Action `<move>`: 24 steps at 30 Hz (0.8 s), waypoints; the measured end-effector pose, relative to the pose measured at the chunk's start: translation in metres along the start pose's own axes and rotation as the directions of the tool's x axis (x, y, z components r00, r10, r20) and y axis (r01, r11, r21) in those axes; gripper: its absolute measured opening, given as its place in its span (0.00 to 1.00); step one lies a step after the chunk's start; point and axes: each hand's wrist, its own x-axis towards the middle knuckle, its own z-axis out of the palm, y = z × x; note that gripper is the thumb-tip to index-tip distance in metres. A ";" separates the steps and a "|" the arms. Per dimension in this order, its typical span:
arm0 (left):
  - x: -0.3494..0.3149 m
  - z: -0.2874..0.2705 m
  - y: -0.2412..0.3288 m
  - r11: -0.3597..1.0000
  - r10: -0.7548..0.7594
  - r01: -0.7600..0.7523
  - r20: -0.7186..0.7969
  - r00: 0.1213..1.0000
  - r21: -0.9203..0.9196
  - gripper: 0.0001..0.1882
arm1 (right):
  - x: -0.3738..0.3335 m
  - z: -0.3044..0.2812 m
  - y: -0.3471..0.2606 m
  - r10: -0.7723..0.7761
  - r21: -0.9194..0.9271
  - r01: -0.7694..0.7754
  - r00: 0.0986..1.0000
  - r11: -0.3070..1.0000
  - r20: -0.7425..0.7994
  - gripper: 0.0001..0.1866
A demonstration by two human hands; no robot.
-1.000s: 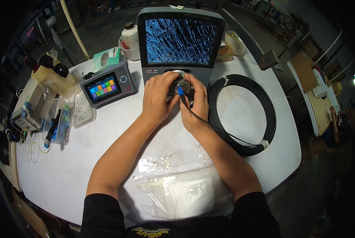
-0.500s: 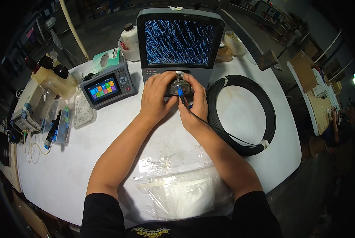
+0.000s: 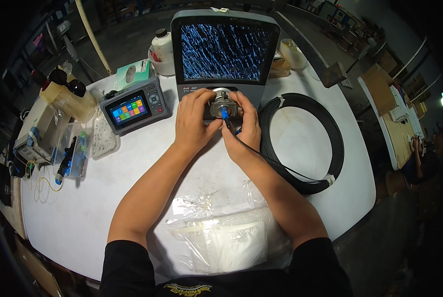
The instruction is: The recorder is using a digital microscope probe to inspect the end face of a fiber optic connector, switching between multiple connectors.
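A grey inspection screen unit point(image 3: 224, 52) shows blue streaks on a dark field. At its foot is a metal fixture point(image 3: 223, 103) with a round top and a square front plate. A blue fibre connector point(image 3: 225, 112) sits in the plate, trailing a black cable point(image 3: 249, 147). My left hand point(image 3: 193, 118) curls round the fixture's left side, fingertips on its upper edge. From the right, my right hand point(image 3: 243, 129) wraps the other side, thumb close beside the connector. The spots where the fingers press are partly hidden.
A coil of black cable point(image 3: 336, 148) lies right. Clear plastic bags point(image 3: 231, 242) lie in front of me. Left stand a handheld tester point(image 3: 135, 106), a green box point(image 3: 132, 73), a clear bin point(image 3: 73, 153) and a yellowish container point(image 3: 70, 99). A white bottle point(image 3: 162, 47) stands behind.
The fingertips of both hands have shifted slightly on the fixture, uncovering more of its round top. The cable and connector have hardly moved, and the streaks on the screen look slightly different.
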 end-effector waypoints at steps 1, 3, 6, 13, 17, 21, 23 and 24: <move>0.000 0.000 0.000 1.000 -0.001 0.001 0.000 1.000 0.001 0.35 | 0.000 0.000 0.000 0.000 0.001 0.000 1.000 1.000 0.001 0.39; 0.000 -0.001 0.001 1.000 -0.003 0.003 0.008 1.000 0.000 0.35 | -0.001 -0.001 0.001 0.005 -0.023 -0.005 1.000 1.000 0.003 0.39; -0.002 0.000 0.001 1.000 -0.016 0.015 0.030 0.999 0.004 0.35 | -0.001 -0.003 0.001 -0.005 -0.056 0.006 1.000 0.998 0.019 0.37; -0.001 -0.005 0.003 1.000 -0.023 0.023 0.036 0.999 -0.009 0.35 | 0.000 -0.003 -0.001 -0.019 -0.059 0.020 1.000 0.998 0.017 0.36; -0.003 -0.005 0.002 1.000 -0.022 0.023 0.047 0.999 -0.009 0.36 | -0.001 -0.003 0.000 -0.021 -0.055 0.022 1.000 0.998 0.011 0.35; -0.003 -0.007 0.002 1.000 -0.022 0.022 0.056 0.998 0.001 0.37 | 0.000 -0.001 0.000 -0.032 -0.060 0.033 0.999 0.998 0.009 0.34; -0.001 -0.007 0.004 1.000 -0.024 0.024 0.061 0.998 -0.001 0.37 | 0.000 -0.002 0.002 -0.039 -0.051 0.039 0.999 0.998 0.009 0.34; -0.001 -0.007 0.005 1.000 -0.024 0.024 0.066 0.998 -0.005 0.37 | 0.000 -0.003 0.002 -0.047 -0.044 0.047 0.999 0.998 0.007 0.34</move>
